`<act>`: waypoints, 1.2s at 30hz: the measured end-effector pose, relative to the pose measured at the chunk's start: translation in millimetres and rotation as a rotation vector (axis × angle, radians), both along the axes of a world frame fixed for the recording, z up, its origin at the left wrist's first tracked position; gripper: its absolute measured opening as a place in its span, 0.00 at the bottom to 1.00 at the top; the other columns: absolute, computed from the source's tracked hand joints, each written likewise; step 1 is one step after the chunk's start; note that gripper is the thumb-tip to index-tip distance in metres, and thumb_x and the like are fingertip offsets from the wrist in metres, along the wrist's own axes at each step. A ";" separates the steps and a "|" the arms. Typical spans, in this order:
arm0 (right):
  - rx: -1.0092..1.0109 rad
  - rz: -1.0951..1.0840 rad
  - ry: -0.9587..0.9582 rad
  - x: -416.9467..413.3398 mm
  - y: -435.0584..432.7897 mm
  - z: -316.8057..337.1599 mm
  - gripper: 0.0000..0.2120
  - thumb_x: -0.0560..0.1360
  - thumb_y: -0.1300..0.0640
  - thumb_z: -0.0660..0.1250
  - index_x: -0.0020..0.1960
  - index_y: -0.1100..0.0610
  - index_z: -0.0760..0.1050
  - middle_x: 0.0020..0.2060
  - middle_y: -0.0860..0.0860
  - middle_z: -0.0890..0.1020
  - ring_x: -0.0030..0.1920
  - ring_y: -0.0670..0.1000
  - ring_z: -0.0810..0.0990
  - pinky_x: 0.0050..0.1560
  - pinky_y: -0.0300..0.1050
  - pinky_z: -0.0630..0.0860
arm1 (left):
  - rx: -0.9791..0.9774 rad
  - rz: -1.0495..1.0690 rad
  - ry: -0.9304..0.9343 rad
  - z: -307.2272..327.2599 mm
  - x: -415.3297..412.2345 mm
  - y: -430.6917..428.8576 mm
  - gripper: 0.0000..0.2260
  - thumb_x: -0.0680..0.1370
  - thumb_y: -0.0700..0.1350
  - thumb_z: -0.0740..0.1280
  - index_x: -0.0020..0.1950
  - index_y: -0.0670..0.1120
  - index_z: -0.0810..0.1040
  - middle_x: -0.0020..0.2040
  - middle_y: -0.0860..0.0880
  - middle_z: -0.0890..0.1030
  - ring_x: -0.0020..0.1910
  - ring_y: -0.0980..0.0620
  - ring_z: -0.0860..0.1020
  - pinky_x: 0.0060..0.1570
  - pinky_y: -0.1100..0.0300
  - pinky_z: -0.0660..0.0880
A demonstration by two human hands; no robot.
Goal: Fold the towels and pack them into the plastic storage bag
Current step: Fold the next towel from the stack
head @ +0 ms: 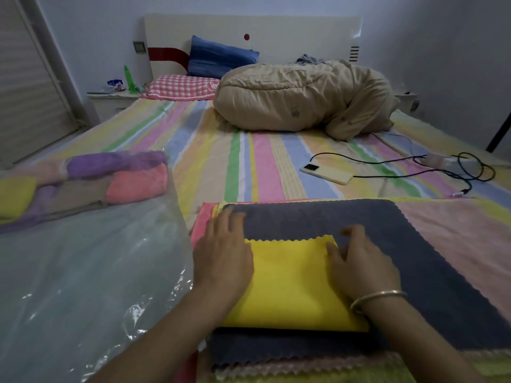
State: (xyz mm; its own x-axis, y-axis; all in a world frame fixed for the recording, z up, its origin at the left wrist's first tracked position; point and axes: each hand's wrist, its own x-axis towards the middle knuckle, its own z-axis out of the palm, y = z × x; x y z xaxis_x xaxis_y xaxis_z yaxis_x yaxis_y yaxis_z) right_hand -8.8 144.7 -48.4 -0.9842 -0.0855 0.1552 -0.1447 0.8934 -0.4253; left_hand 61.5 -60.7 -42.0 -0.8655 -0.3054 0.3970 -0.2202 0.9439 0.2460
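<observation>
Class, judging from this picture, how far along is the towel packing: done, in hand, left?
Done: several folded towels lie inside the plastic storage bag. In hand: left hand and right hand press the partly folded yellow towel flat. Left: the grey towel and the stack beneath lie unfolded.

Both forearms reach forward, the left hand [222, 252] lying flat with straight fingers on the left edge of the yellow towel [290, 280], the right hand [362, 264] spread loosely at its right edge.
</observation>
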 end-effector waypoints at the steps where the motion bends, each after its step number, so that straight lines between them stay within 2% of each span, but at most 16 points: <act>1: 0.047 0.063 0.206 6.6 -3.3 -1.5 0.18 0.78 0.46 0.60 0.65 0.51 0.68 0.56 0.51 0.77 0.55 0.57 0.76 0.44 0.51 0.75 | -0.058 -0.105 0.066 0.6 2.7 8.9 0.21 0.76 0.43 0.62 0.70 0.47 0.71 0.71 0.48 0.71 0.69 0.46 0.70 0.66 0.52 0.68; 2: 0.081 0.169 0.357 12.8 -8.8 -5.4 0.19 0.77 0.47 0.59 0.65 0.53 0.71 0.58 0.53 0.77 0.58 0.59 0.76 0.47 0.53 0.76 | -0.096 -0.211 0.062 -3.9 4.8 18.0 0.21 0.74 0.44 0.61 0.68 0.45 0.75 0.70 0.46 0.73 0.69 0.45 0.72 0.67 0.50 0.68; 4: 0.205 0.383 0.435 22.5 -19.6 -23.5 0.22 0.79 0.45 0.52 0.64 0.54 0.76 0.61 0.58 0.78 0.62 0.64 0.75 0.57 0.59 0.72 | -0.189 -0.313 -0.066 -22.7 8.6 31.1 0.23 0.73 0.49 0.56 0.64 0.45 0.79 0.67 0.46 0.77 0.67 0.45 0.74 0.67 0.45 0.70; 7: 0.380 0.475 0.243 27.5 -20.3 -48.4 0.31 0.82 0.42 0.38 0.65 0.50 0.76 0.64 0.55 0.77 0.65 0.61 0.74 0.64 0.60 0.59 | -0.218 -0.333 -0.230 -51.9 13.8 31.2 0.26 0.75 0.54 0.54 0.66 0.44 0.78 0.68 0.46 0.76 0.68 0.47 0.73 0.65 0.44 0.62; 10: 0.380 0.480 0.198 28.7 -16.3 -49.7 0.31 0.81 0.39 0.38 0.67 0.49 0.74 0.67 0.55 0.74 0.68 0.60 0.71 0.66 0.59 0.58 | -0.206 -0.342 -0.242 -63.9 15.8 26.8 0.27 0.78 0.55 0.52 0.71 0.44 0.73 0.72 0.46 0.71 0.72 0.47 0.68 0.65 0.44 0.58; 13: 0.227 0.338 0.196 32.5 -10.1 -38.7 0.29 0.80 0.38 0.45 0.68 0.53 0.72 0.68 0.60 0.72 0.67 0.62 0.72 0.64 0.57 0.70 | -0.176 -0.335 -0.231 -64.4 19.4 28.0 0.27 0.82 0.56 0.44 0.73 0.45 0.69 0.74 0.47 0.67 0.74 0.47 0.65 0.67 0.44 0.56; 16: 0.052 0.101 0.138 42.1 5.6 -15.8 0.26 0.77 0.41 0.56 0.71 0.52 0.66 0.63 0.54 0.74 0.57 0.58 0.77 0.45 0.50 0.76 | -0.160 -0.338 -0.218 -65.5 19.9 27.4 0.31 0.82 0.59 0.40 0.75 0.45 0.67 0.75 0.47 0.65 0.75 0.47 0.63 0.67 0.44 0.55; 20: -0.108 0.022 -0.275 45.1 23.5 2.6 0.29 0.76 0.42 0.63 0.72 0.49 0.58 0.43 0.46 0.79 0.43 0.49 0.79 0.39 0.47 0.74 | -0.122 -0.384 -0.224 -62.0 22.7 28.2 0.34 0.80 0.67 0.39 0.79 0.48 0.55 0.79 0.47 0.55 0.78 0.45 0.51 0.70 0.43 0.46; 23: -0.335 0.049 -0.521 42.8 24.0 14.3 0.27 0.75 0.45 0.66 0.69 0.51 0.62 0.44 0.49 0.78 0.43 0.48 0.78 0.38 0.45 0.75 | -0.098 -0.438 -0.226 -62.7 22.4 25.4 0.36 0.75 0.69 0.32 0.79 0.53 0.44 0.79 0.47 0.43 0.78 0.45 0.38 0.71 0.42 0.38; 26: -0.491 0.056 -0.671 49.4 12.8 26.6 0.18 0.75 0.47 0.66 0.62 0.54 0.71 0.46 0.47 0.78 0.44 0.47 0.78 0.37 0.42 0.74 | -0.126 -0.419 -0.289 -64.2 22.2 25.2 0.33 0.79 0.64 0.35 0.79 0.50 0.54 0.79 0.44 0.53 0.78 0.42 0.49 0.70 0.41 0.45; 28: -0.596 0.067 -0.690 49.8 3.1 30.9 0.17 0.74 0.48 0.68 0.60 0.54 0.75 0.48 0.51 0.82 0.47 0.52 0.81 0.45 0.50 0.79 | -0.117 -0.417 -0.270 -65.7 21.5 27.0 0.32 0.81 0.62 0.37 0.78 0.48 0.60 0.78 0.44 0.59 0.77 0.42 0.56 0.68 0.41 0.48; 30: -0.688 0.071 -0.657 52.9 -10.9 39.6 0.17 0.73 0.50 0.69 0.60 0.54 0.75 0.47 0.54 0.83 0.44 0.54 0.82 0.43 0.50 0.81 | -0.044 -0.454 -0.185 -63.7 19.5 24.9 0.34 0.79 0.62 0.31 0.79 0.49 0.55 0.79 0.47 0.55 0.78 0.46 0.52 0.72 0.44 0.44; 32: -0.693 0.117 -0.600 57.3 -27.2 47.7 0.19 0.74 0.50 0.69 0.62 0.53 0.72 0.40 0.53 0.82 0.31 0.48 0.78 0.28 0.41 0.73 | 0.288 -0.459 -0.145 -59.6 12.2 15.9 0.29 0.79 0.60 0.32 0.78 0.54 0.50 0.79 0.54 0.54 0.78 0.53 0.51 0.75 0.52 0.40; 34: -0.659 0.182 -0.565 63.8 -49.3 51.7 0.22 0.74 0.51 0.70 0.65 0.52 0.68 0.36 0.51 0.78 0.24 0.43 0.74 0.24 0.38 0.70 | 1.169 -0.449 -0.128 -34.8 5.8 4.7 0.19 0.84 0.53 0.45 0.75 0.57 0.59 0.74 0.54 0.67 0.74 0.55 0.63 0.75 0.52 0.54; 35: -0.598 0.209 -0.528 67.4 -61.6 51.6 0.24 0.74 0.51 0.70 0.66 0.52 0.66 0.37 0.50 0.77 0.27 0.42 0.75 0.27 0.40 0.74 | 1.555 -0.390 -0.081 -23.3 3.9 -3.9 0.17 0.84 0.52 0.50 0.72 0.57 0.64 0.70 0.51 0.73 0.70 0.52 0.69 0.70 0.51 0.65; 36: -0.487 0.237 -0.467 70.4 -73.3 49.6 0.26 0.73 0.50 0.70 0.68 0.51 0.65 0.38 0.48 0.76 0.33 0.44 0.77 0.34 0.44 0.78 | 1.798 -0.340 -0.020 -19.1 1.3 -14.3 0.17 0.84 0.53 0.51 0.71 0.55 0.67 0.66 0.48 0.77 0.66 0.50 0.73 0.63 0.51 0.71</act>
State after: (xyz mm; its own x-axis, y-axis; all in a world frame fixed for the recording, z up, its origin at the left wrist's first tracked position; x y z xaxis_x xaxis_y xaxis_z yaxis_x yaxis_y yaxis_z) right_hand 61.6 71.4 1.2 -0.9205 -0.3339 -0.2029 -0.0172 0.5534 -0.8327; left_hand 62.8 -75.0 -61.2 -0.9738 -0.1312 -0.1860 -0.1127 -0.4319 0.8948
